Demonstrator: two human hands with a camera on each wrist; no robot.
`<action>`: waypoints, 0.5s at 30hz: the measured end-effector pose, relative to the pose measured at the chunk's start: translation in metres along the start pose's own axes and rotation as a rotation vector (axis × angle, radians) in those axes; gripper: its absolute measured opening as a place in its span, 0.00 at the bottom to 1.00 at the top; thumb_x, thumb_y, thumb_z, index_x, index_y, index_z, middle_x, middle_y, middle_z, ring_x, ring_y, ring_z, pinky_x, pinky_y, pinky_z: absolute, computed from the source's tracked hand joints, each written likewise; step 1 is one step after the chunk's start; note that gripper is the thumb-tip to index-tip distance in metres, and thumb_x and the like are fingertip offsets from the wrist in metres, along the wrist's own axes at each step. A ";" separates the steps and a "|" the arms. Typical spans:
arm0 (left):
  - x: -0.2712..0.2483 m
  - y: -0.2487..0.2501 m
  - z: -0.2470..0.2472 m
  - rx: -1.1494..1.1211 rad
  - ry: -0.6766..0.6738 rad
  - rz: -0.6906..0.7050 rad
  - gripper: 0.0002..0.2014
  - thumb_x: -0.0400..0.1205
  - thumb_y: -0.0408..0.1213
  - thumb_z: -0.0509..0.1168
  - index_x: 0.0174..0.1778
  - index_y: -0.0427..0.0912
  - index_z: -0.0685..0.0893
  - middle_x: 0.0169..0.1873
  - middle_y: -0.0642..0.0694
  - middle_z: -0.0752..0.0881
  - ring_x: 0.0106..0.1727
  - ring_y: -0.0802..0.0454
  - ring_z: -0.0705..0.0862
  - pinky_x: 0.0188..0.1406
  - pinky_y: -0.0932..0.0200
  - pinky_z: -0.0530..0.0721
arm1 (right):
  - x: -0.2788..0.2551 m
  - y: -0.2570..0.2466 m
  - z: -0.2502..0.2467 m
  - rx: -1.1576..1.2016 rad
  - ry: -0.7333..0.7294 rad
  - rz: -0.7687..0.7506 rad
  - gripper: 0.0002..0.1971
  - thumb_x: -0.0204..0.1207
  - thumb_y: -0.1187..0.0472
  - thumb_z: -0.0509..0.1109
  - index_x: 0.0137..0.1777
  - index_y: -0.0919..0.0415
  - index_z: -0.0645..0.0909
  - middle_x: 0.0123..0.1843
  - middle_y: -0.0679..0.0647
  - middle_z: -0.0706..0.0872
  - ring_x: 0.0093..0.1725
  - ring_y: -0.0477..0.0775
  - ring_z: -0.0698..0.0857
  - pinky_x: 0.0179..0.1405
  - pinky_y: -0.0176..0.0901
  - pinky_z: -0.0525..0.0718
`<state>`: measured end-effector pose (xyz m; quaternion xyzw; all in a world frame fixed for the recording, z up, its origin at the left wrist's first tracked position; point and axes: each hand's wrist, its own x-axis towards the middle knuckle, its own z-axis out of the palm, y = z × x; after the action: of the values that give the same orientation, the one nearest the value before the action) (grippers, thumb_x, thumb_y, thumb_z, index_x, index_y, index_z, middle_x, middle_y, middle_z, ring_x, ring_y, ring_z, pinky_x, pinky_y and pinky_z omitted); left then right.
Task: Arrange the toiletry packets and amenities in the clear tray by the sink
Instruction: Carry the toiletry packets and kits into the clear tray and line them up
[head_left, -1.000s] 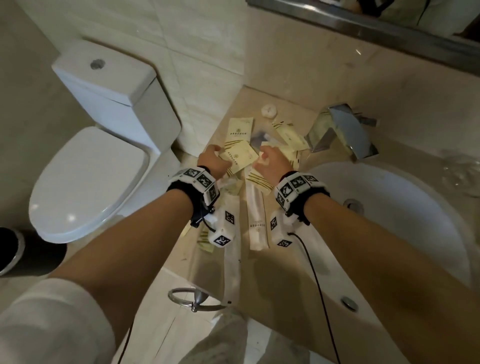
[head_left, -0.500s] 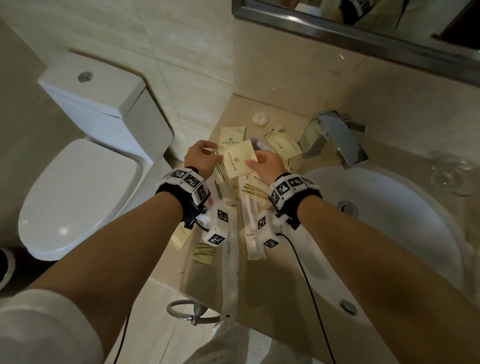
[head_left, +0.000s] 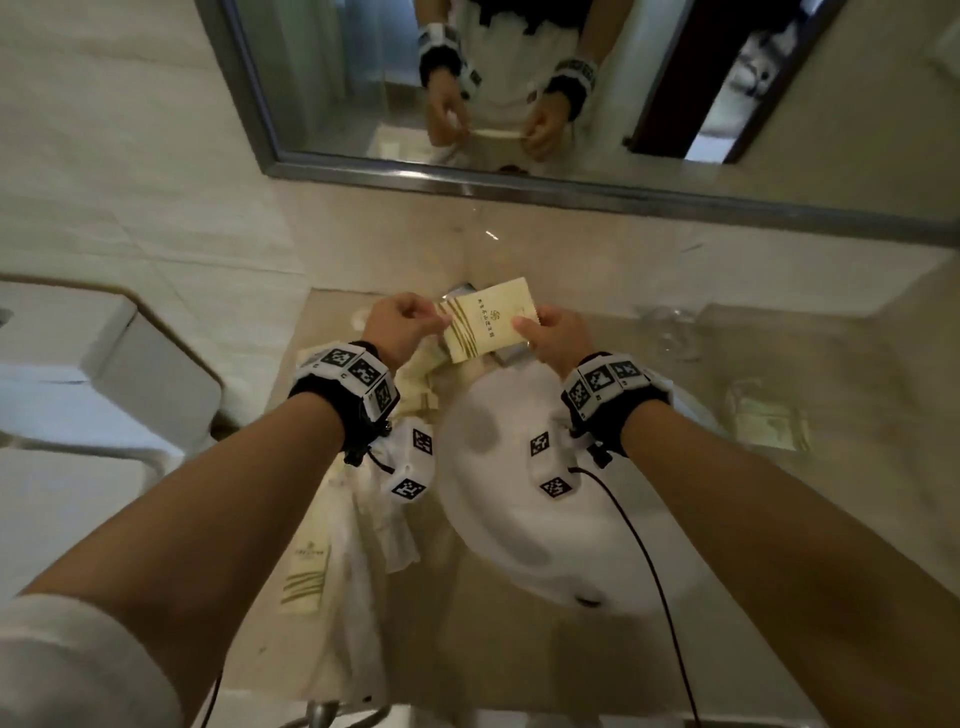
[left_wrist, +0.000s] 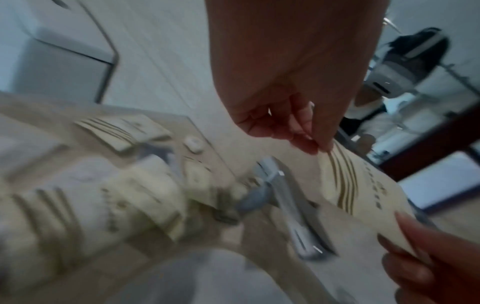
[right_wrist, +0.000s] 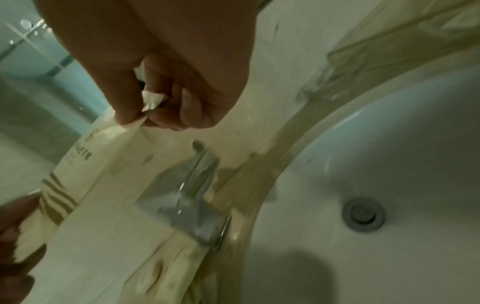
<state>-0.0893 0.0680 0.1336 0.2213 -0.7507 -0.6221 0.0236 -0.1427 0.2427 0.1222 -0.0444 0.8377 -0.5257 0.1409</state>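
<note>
your left hand (head_left: 400, 327) pinches cream gold-striped paper packet (head_left: 485, 327) at one end | your right hand (head_left: 558, 338) pinches other end | packet above chrome faucet (left_wrist: 288, 203)

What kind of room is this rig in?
Most likely a hotel bathroom: a white oval sink basin set in a beige stone counter, a white toilet beside it, a metal-framed wall mirror, and cream printed toiletry packets scattered on the counter.

Cream packet (head_left: 485, 325) over the faucet (right_wrist: 187, 202): matt paper-like, gold-striped, serrated edge. Faucet polished metal. Sink basin (head_left: 524, 545) below it glossy white ceramic. Counter (head_left: 769, 613) around basin smooth beige stone-look.
</note>
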 end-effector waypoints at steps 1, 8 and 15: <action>0.000 0.009 0.017 -0.012 -0.024 0.017 0.12 0.75 0.28 0.70 0.30 0.43 0.77 0.31 0.50 0.82 0.31 0.61 0.79 0.21 0.81 0.74 | -0.002 0.004 -0.019 0.021 0.037 0.019 0.15 0.79 0.65 0.65 0.62 0.73 0.81 0.37 0.51 0.84 0.34 0.46 0.79 0.26 0.24 0.75; -0.014 0.053 0.176 0.025 -0.291 0.070 0.13 0.77 0.31 0.69 0.29 0.46 0.75 0.30 0.52 0.81 0.30 0.61 0.76 0.20 0.80 0.72 | -0.034 0.065 -0.165 0.108 0.287 0.147 0.14 0.79 0.65 0.66 0.62 0.73 0.81 0.30 0.48 0.77 0.28 0.43 0.74 0.18 0.22 0.72; -0.031 0.034 0.324 0.133 -0.408 -0.008 0.12 0.75 0.30 0.70 0.29 0.45 0.77 0.30 0.51 0.80 0.32 0.57 0.77 0.30 0.67 0.72 | -0.058 0.168 -0.269 0.166 0.333 0.397 0.15 0.78 0.64 0.67 0.61 0.73 0.81 0.30 0.53 0.80 0.27 0.46 0.77 0.21 0.32 0.73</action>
<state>-0.1723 0.3826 0.1006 0.0945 -0.7784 -0.6032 -0.1460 -0.1507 0.5635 0.0929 0.2197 0.7956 -0.5548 0.1048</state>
